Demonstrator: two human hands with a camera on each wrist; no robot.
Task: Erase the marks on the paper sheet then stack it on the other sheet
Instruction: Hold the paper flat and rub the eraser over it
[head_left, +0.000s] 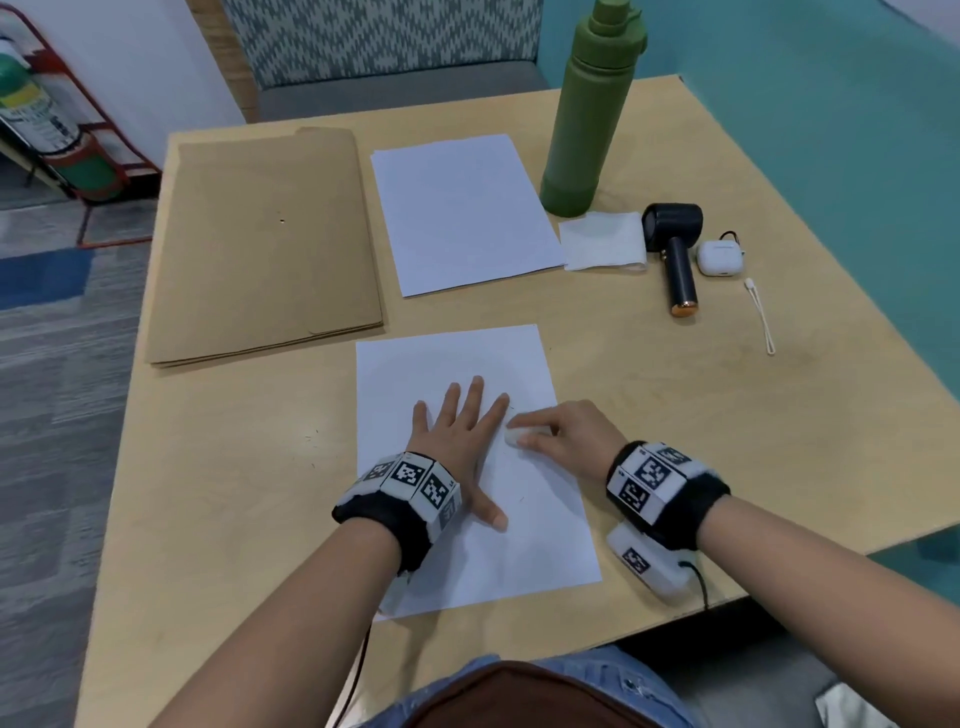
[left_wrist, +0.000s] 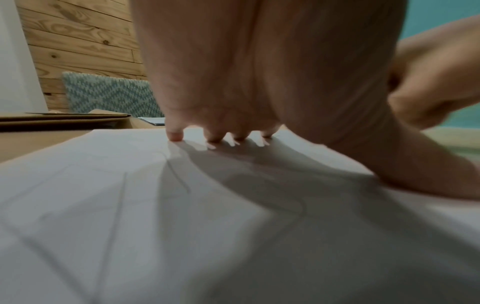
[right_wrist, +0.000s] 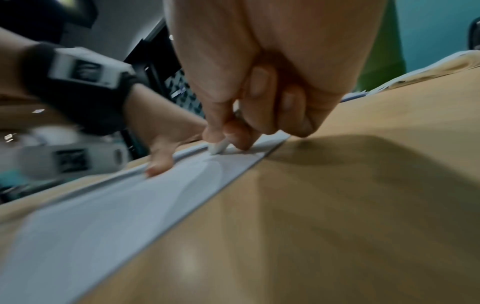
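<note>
A white paper sheet (head_left: 447, 364) lies near the table's front edge, with faint pencil lines (left_wrist: 179, 176) on it. My left hand (head_left: 460, 431) lies flat on the sheet, fingers spread and straight, pressing it down. My right hand (head_left: 550, 431) pinches a small white eraser (head_left: 514, 435) between thumb and fingers, its tip on the paper near the sheet's right edge, just beside my left index finger. In the right wrist view the eraser (right_wrist: 218, 148) touches the paper (right_wrist: 103, 205). A second, blank sheet (head_left: 462, 213) lies further back on the table.
A brown envelope folder (head_left: 265, 244) lies at the back left. A tall green bottle (head_left: 587, 109), a folded tissue (head_left: 602, 241), a black handheld fan (head_left: 675, 249), a white earbud case (head_left: 719, 257) and a thin white strap (head_left: 761, 317) sit at the right.
</note>
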